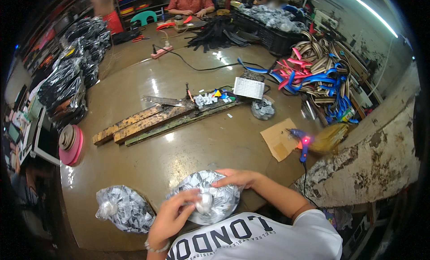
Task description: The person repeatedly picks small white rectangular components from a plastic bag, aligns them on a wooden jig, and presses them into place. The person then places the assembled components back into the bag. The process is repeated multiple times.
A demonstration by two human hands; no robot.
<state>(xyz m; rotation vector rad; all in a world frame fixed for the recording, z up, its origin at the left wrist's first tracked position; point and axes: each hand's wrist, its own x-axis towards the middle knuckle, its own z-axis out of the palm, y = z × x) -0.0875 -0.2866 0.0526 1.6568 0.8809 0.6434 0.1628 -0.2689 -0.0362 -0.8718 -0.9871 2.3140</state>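
A round, clear plastic bag [226,205] packed with small grey, black and white pieces sits at the table's near edge, right against my body. Its gathered, whitish neck points toward me. My right hand [235,178] curves over the bag's far right side, thumb pressed on the plastic. From the left, my left hand [178,209] has its bent fingers at the gathered neck; they are slightly blurred. To the left of that hand lies a second filled plastic bag [130,211] of the same sort, its neck bunched up on its left side.
Wooden bars [148,121] lie mid-table beside small coloured pieces. A blue glue gun [305,148] rests by a cardboard piece [278,141], its cord running down the right edge. Coiled straps [318,76] crowd the far right. Black plastic sacks [74,71] stand left. Another person [191,3] sits opposite.
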